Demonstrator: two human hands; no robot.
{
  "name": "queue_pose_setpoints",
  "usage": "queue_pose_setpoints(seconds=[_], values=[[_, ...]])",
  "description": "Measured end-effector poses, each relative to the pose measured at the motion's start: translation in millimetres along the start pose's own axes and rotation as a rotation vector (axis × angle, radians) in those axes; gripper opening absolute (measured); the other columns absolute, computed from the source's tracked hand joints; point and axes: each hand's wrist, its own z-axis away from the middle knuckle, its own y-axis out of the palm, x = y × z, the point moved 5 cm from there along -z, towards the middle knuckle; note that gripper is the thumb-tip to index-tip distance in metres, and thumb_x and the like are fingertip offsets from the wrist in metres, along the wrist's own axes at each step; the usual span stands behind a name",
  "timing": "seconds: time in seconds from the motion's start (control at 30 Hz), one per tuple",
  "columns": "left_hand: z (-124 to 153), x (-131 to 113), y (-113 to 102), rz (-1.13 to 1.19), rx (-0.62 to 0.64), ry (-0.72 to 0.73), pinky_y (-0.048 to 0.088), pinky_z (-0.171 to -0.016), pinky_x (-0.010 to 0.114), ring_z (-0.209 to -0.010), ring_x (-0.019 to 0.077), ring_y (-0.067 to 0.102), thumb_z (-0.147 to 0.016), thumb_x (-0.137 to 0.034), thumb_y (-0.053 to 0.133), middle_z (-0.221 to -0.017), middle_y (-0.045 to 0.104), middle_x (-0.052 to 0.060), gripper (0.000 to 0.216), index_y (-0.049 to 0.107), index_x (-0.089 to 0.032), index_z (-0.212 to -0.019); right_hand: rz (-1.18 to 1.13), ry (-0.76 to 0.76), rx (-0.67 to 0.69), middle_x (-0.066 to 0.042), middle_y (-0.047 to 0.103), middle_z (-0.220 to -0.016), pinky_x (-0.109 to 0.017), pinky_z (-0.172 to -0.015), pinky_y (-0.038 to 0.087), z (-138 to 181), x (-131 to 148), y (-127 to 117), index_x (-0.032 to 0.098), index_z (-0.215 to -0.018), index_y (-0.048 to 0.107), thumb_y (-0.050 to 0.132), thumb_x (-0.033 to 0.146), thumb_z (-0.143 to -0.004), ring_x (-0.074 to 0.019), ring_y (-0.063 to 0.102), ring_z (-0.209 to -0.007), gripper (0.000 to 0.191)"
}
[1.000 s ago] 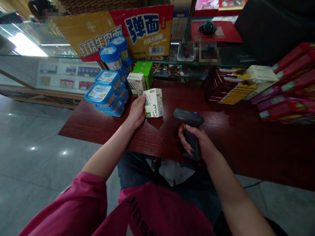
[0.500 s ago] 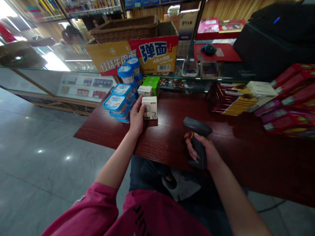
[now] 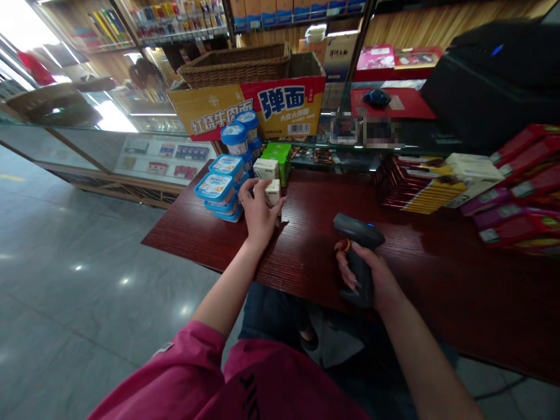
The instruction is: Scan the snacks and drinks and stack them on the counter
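My left hand (image 3: 259,212) is wrapped over a small white drink carton (image 3: 273,191) standing on the dark red wooden table (image 3: 306,256); the hand covers most of the carton's front. Just behind it stands a second white carton (image 3: 265,168) and a green pack (image 3: 278,157). To the left of my hand is a stack of blue-lidded tubs (image 3: 219,189), with more blue-lidded cups (image 3: 240,135) behind. My right hand (image 3: 371,274) grips the handle of a black barcode scanner (image 3: 357,248), held upright near the table's front edge, its head pointing left.
A yellow-and-red noodle box (image 3: 254,108) and a wicker basket (image 3: 234,61) sit on the glass counter behind. Flat dark and red boxes (image 3: 437,184) are piled at the right. A black monitor (image 3: 494,81) stands far right. Grey tiled floor (image 3: 87,280) lies to the left.
My left hand has gone from touching the carton's side to closing over its top and front, shifting it closer to the other cartons. The view has tilted up; the scanner hand stayed about in place.
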Motion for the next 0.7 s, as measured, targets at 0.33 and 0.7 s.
queue_pose_setpoints(seconds=[0.33, 0.7], values=[[-18.4, 11.0, 6.6, 0.043, 0.092, 0.124, 0.034, -0.124, 0.05, -0.141, 0.0305, 0.047, -0.094, -0.022, 0.066, -0.136, 0.06, 0.014, 0.038, 0.06, -0.021, -0.132, -0.007, -0.011, -0.029, 0.002, 0.057, -0.064, -0.019, -0.032, 0.039, 0.0, 1.8, 3.6, 0.017, -0.093, 0.069, 0.077, 0.044, -0.081, -0.0073, 0.043, -0.04, 0.031], [-27.3, 29.6, 15.3, 0.086, 0.053, 0.123, 0.036, -0.125, 0.048, -0.143, 0.0295, 0.048, -0.092, -0.025, 0.07, -0.14, 0.058, 0.014, 0.039, 0.061, -0.021, -0.13, -0.012, -0.05, 0.005, 0.002, 0.058, -0.063, -0.019, -0.033, 0.039, -1.7, 2.5, 3.1, 0.017, -0.092, 0.066, 0.075, 0.042, -0.083, -0.0076, 0.043, -0.039, 0.028]])
